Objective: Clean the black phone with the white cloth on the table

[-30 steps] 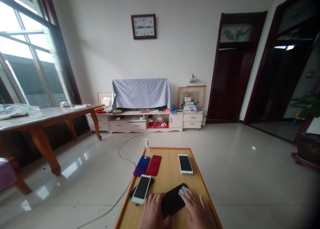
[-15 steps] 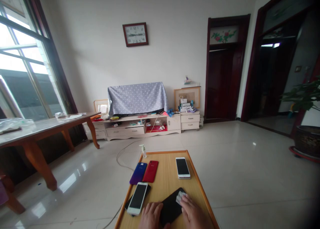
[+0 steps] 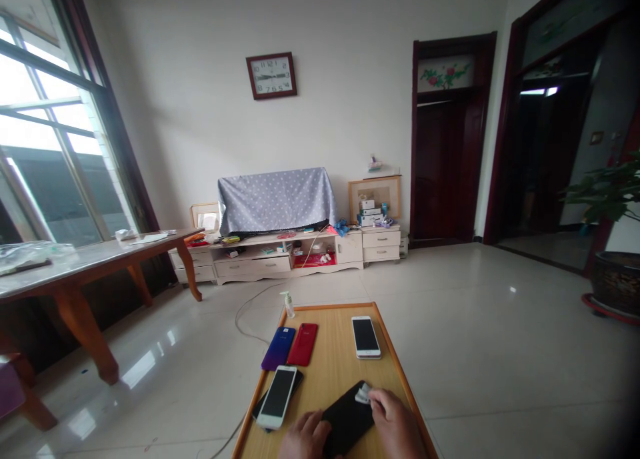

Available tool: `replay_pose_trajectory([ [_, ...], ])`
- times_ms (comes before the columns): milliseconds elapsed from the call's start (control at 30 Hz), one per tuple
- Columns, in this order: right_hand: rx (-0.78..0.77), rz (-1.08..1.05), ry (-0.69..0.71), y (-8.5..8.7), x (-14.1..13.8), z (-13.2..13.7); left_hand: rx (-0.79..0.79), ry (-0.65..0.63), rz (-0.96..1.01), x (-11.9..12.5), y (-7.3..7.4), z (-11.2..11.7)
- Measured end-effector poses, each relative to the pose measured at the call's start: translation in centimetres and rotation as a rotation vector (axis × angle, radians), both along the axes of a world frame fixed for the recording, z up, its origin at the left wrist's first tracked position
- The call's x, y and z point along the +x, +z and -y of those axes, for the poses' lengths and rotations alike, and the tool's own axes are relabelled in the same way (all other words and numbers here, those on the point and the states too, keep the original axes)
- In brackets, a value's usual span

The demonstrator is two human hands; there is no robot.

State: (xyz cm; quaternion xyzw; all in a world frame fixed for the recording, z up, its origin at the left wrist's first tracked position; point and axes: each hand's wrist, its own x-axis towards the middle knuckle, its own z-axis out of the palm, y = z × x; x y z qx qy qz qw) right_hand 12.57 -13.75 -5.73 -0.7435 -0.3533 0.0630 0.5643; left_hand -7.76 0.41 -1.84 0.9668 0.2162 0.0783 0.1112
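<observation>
A black tablet lies slantwise at the near end of the small wooden table, its dark face up. My left hand grips the tablet's left edge with curled fingers. Over the upper right corner, my right hand pinches a small folded grey-white cloth that touches the dark surface. Left of the tablet, a white phone rests partly on top of a dark phone. Part of the tablet's lower end is hidden by my left hand and the frame edge.
Farther up the small table are a blue-purple phone, a red phone and a white phone at the right. A pump bottle stands at the far left corner. A larger table is on the left.
My right hand has drawn back slightly to the right, and its fingers are now closed in a pinch on the cloth instead of spread flat. My left hand stays at the tablet's edge.
</observation>
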Motion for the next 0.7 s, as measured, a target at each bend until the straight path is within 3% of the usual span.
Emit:
replay_pose_trajectory([
  [233, 0.077, -0.208, -0.095, 0.0, 0.6, 0.5, 0.057, -0.021, 0.051, -0.2, 0.0, 0.5],
  [500, 0.153, -0.443, -0.070, 0.3, 1.1, 0.9, 0.170, -0.103, 0.138, -1.0, 1.3, 0.9],
  [700, 0.208, -0.557, -0.105, 0.2, 1.0, 1.2, 0.058, 0.051, 0.125, -0.1, 2.8, 1.5],
])
